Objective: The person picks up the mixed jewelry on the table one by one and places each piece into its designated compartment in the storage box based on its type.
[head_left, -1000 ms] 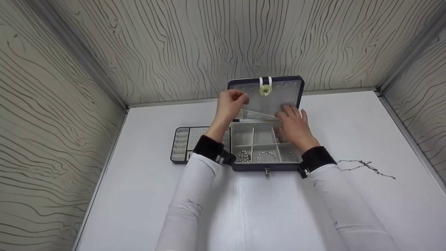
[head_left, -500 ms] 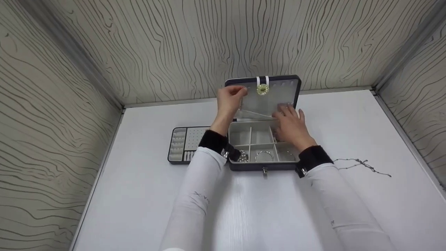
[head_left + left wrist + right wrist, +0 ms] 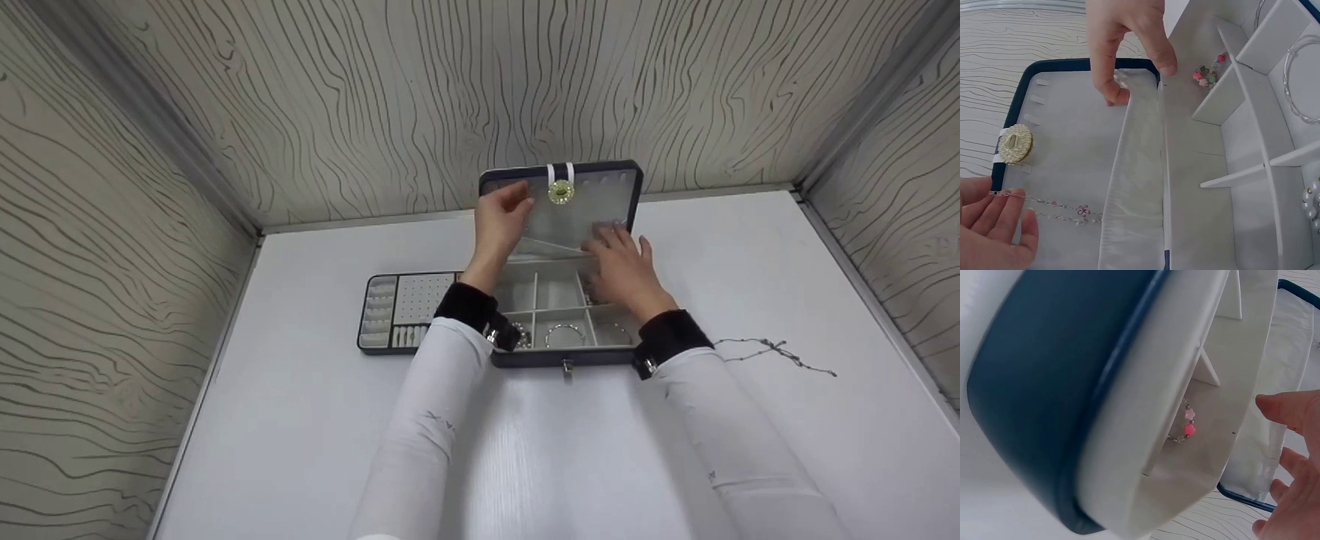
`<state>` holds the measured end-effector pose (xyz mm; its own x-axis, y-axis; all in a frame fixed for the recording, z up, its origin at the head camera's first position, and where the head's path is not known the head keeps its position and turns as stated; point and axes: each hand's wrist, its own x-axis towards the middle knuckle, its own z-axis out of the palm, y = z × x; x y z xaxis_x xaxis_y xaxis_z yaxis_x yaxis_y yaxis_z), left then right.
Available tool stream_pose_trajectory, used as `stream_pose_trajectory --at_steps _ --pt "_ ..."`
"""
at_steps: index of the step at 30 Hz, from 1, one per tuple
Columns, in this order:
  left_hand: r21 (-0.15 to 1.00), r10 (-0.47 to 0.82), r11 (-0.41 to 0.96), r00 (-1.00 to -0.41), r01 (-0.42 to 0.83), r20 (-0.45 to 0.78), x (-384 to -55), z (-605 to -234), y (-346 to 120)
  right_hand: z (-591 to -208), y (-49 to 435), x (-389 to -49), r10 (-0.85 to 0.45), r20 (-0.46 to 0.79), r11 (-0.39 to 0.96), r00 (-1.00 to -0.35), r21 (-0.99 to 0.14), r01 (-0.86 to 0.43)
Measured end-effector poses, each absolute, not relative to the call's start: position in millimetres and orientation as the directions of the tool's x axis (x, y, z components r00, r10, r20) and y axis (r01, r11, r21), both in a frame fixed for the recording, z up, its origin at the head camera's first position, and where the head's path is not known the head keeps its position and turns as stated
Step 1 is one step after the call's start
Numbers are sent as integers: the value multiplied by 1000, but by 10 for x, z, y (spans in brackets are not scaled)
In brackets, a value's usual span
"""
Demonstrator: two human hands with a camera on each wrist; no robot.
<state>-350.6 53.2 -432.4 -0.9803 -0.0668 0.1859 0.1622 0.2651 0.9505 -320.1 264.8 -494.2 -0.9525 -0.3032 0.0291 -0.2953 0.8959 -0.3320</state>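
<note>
A navy jewellery box (image 3: 562,358) stands open, its grey lid (image 3: 600,199) upright with a gold clasp (image 3: 560,192). My left hand (image 3: 504,214) is at the lid's upper left. It pinches one end of a thin chain (image 3: 1050,205) with a pink flower charm, which lies across the lid lining by my left hand (image 3: 994,225). My right hand (image 3: 619,262) pinches the rim of the lid's sheer pocket (image 3: 1134,185) between thumb and forefinger, as the right hand (image 3: 1123,45) shows. A pink bead bracelet (image 3: 1188,424) lies in a back compartment.
A grey insert tray (image 3: 405,307) sits on the white table left of the box. A thin dark necklace (image 3: 772,351) lies loose on the right. Pearls (image 3: 1314,202) and a bangle (image 3: 1297,84) fill the front compartments. Patterned walls close in on three sides.
My left hand has edged up and right along the lid with the chain. My right hand stays at the pocket rim.
</note>
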Motion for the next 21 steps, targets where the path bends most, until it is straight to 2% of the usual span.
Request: stream_pose_trajectory --at_steps 10,15,21 --pt "916 -58 365 -978 168 202 -3473 -4380 569 -4952 2629 -3199 -302 37 894 -952 -337 -297" --pt "861 19 454 -968 232 250 -3484 -4384 609 -4962 2636 -3193 -302 48 895 -952 -330 -301" --pt "785 97 563 -964 259 249 -3492 -4375 625 -4955 2648 -3190 -298 40 896 -954 -333 -294"
